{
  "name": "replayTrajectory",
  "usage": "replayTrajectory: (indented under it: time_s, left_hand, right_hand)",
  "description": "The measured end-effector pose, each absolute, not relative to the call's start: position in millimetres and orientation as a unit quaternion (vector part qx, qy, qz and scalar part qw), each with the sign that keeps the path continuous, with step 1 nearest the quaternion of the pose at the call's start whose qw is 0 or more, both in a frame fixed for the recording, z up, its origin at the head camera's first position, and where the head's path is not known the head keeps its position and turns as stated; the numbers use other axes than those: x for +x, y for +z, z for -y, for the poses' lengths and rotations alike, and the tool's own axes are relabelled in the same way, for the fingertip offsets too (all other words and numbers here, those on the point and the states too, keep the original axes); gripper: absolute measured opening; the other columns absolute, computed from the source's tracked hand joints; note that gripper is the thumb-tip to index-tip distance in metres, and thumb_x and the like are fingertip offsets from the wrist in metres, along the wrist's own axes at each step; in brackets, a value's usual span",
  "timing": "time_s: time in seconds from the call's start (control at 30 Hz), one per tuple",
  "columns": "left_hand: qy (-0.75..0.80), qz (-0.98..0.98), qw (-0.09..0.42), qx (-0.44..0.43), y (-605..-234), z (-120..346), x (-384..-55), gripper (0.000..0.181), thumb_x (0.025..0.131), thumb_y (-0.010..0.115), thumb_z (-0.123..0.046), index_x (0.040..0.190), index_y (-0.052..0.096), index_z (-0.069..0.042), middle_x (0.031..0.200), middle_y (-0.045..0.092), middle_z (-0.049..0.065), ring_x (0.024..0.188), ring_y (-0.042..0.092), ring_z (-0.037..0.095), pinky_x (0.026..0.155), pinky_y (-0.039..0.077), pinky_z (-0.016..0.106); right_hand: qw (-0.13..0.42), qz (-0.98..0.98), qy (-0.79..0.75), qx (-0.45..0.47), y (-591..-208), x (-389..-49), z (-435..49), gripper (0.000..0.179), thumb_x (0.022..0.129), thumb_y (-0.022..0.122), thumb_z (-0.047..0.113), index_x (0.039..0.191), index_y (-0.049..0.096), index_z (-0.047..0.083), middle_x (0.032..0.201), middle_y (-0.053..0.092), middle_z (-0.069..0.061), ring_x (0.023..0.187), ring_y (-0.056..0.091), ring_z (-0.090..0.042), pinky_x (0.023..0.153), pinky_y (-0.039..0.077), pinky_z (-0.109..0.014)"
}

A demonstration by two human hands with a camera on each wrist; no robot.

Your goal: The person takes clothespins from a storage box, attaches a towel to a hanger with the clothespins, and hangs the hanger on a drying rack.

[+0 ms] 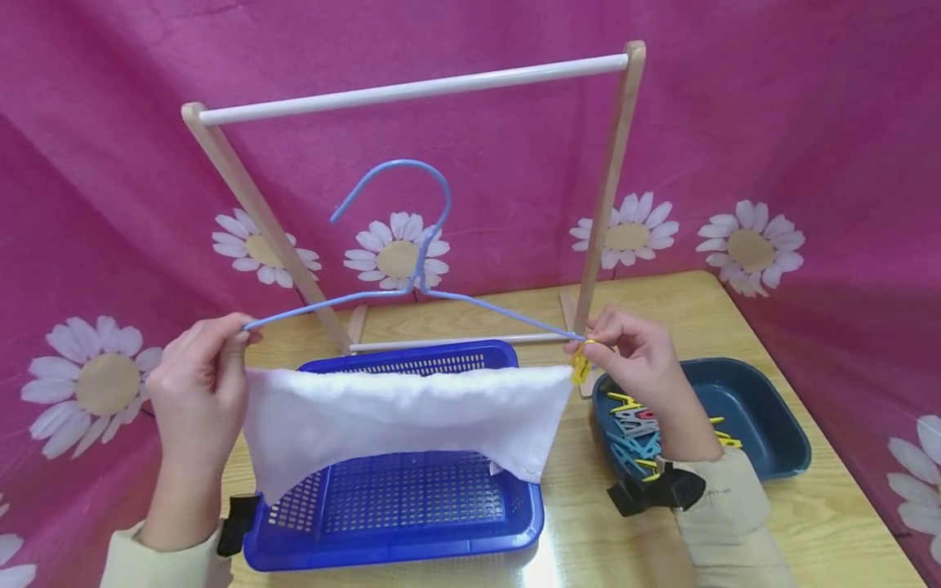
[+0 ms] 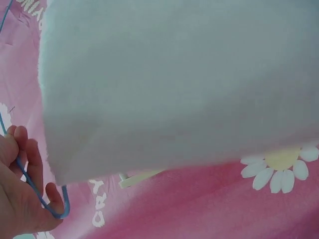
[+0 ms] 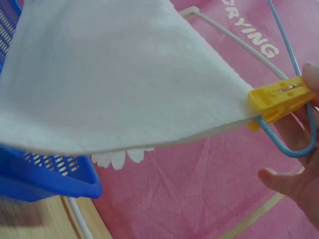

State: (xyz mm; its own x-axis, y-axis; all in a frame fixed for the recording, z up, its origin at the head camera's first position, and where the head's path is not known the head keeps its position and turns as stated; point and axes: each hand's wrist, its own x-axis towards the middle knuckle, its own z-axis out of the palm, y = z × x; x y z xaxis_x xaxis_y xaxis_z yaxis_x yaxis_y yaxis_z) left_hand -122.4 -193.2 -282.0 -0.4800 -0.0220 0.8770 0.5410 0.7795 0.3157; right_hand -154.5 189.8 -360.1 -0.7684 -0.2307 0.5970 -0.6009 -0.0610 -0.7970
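Observation:
A light-blue wire hanger (image 1: 323, 305) is held up by both hands, hook on top. My left hand (image 1: 202, 376) grips its left end, the wire passing through the fingers in the left wrist view. At the other end my right hand (image 1: 635, 355) pinches a yellow clothespin (image 3: 281, 97). The clothespin bites a corner of a white cloth (image 1: 397, 408) together with the hanger wire, as the right wrist view shows. The cloth spans the hanger's lower side and sags in the middle. What holds its left upper corner is hidden behind my left hand.
Below the cloth stands a blue plastic basket (image 1: 397, 555) on the wooden table (image 1: 588, 539). To the right, a dark tub (image 1: 779, 433) contains several yellow, grey and teal clothespins. A wooden rack with a white top rod (image 1: 426, 87) rises behind, before a pink flowered backdrop (image 1: 500, 188).

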Motion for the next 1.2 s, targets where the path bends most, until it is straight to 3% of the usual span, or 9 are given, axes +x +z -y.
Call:
replayTrajectory:
  time_s: [0.1,0.23,0.43,0.53,0.63,0.77,0.93,1.03,1.2]
  left_hand:
    - [-0.298,0.804,0.493,-0.15,-282.5,192.4,-123.2,0.005,0.078,0.063,0.004,0.082,0.065,0.007,0.07,0.062,0.017,0.069,0.046,0.001,0.071,0.033,0.012]
    - [-0.297,0.803,0.497,-0.144,-284.0,192.3,-123.2,0.006,0.077,0.064,0.005,0.082,0.066,0.006,0.07,0.062,0.017,0.066,0.044,0.002,0.069,0.031,0.014]
    - [-0.314,0.804,0.48,-0.155,-285.7,192.9,-127.7,0.011,0.076,0.063,0.009,0.086,0.066,0.007,0.071,0.063,0.017,0.069,0.043,-0.005,0.067,0.033,0.014]
    - [-0.339,0.801,0.472,-0.146,-286.9,194.8,-130.8,0.01,0.077,0.062,0.008,0.087,0.065,0.008,0.072,0.063,0.015,0.072,0.047,-0.008,0.068,0.037,0.011]
    - [-0.366,0.795,0.466,-0.129,-287.2,198.5,-132.3,0.01,0.079,0.061,0.007,0.088,0.065,0.009,0.074,0.063,-0.001,0.072,0.051,-0.007,0.07,0.041,0.01]
    - [-0.378,0.792,0.467,-0.11,-286.5,203.3,-131.9,0.012,0.079,0.061,0.007,0.09,0.065,0.009,0.08,0.056,-0.022,0.072,0.052,-0.006,0.073,0.042,0.01]
    - [-0.37,0.797,0.465,-0.109,-286.1,203.3,-131.7,0.012,0.079,0.061,0.006,0.09,0.066,0.008,0.081,0.054,-0.023,0.073,0.052,-0.007,0.072,0.041,0.009]
    - [-0.369,0.797,0.466,-0.111,-286.4,202.4,-131.9,0.011,0.079,0.061,0.007,0.089,0.066,0.008,0.08,0.055,-0.022,0.072,0.052,-0.008,0.07,0.04,0.009]
    - [-0.369,0.797,0.468,-0.104,-287.2,202.1,-131.6,0.012,0.079,0.061,0.006,0.09,0.066,0.008,0.08,0.056,-0.02,0.073,0.052,-0.008,0.071,0.041,0.009]
  right_hand:
    - [0.128,0.694,0.648,0.286,-360.6,-152.8,-189.7,0.004,0.078,0.064,-0.004,0.078,0.06,-0.004,0.081,0.06,-0.012,0.081,0.053,-0.018,0.07,0.046,-0.023]
    - [0.119,0.731,0.636,0.218,-360.9,-151.0,-190.8,0.017,0.073,0.064,-0.012,0.088,0.062,-0.005,0.085,0.062,-0.001,0.085,0.054,-0.017,0.079,0.044,-0.026]
    - [0.176,0.713,0.654,0.182,-360.1,-154.7,-190.1,0.035,0.074,0.061,-0.015,0.108,0.055,-0.009,0.1,0.062,0.007,0.098,0.052,-0.016,0.091,0.038,-0.022]
    - [0.205,0.671,0.68,0.214,-359.8,-156.5,-191.9,0.044,0.078,0.063,-0.007,0.12,0.052,-0.001,0.111,0.058,0.003,0.105,0.049,-0.018,0.094,0.035,-0.022]
    - [0.217,0.628,0.7,0.262,-360.9,-158.2,-196.4,0.048,0.084,0.062,0.011,0.128,0.045,0.005,0.121,0.054,-0.004,0.112,0.048,-0.019,0.095,0.035,-0.024]
    - [0.215,0.629,0.694,0.278,-367.0,-156.9,-206.1,0.043,0.09,0.054,0.019,0.127,0.044,-0.001,0.118,0.057,-0.005,0.108,0.053,-0.017,0.094,0.037,-0.025]
    - [0.205,0.738,0.617,0.181,-380.0,-147.9,-222.6,0.025,0.089,0.05,0.002,0.112,0.054,-0.007,0.104,0.061,0.009,0.097,0.055,-0.008,0.084,0.041,-0.017]
    - [0.189,0.799,0.557,0.129,-389.3,-144.3,-231.2,0.021,0.088,0.053,0.002,0.107,0.057,-0.005,0.099,0.06,0.014,0.095,0.054,-0.002,0.081,0.041,-0.014]
    - [0.173,0.858,0.47,0.114,-406.9,-141.5,-241.4,0.018,0.085,0.059,0.006,0.102,0.061,0.0,0.096,0.064,0.0,0.092,0.05,0.003,0.081,0.037,-0.015]
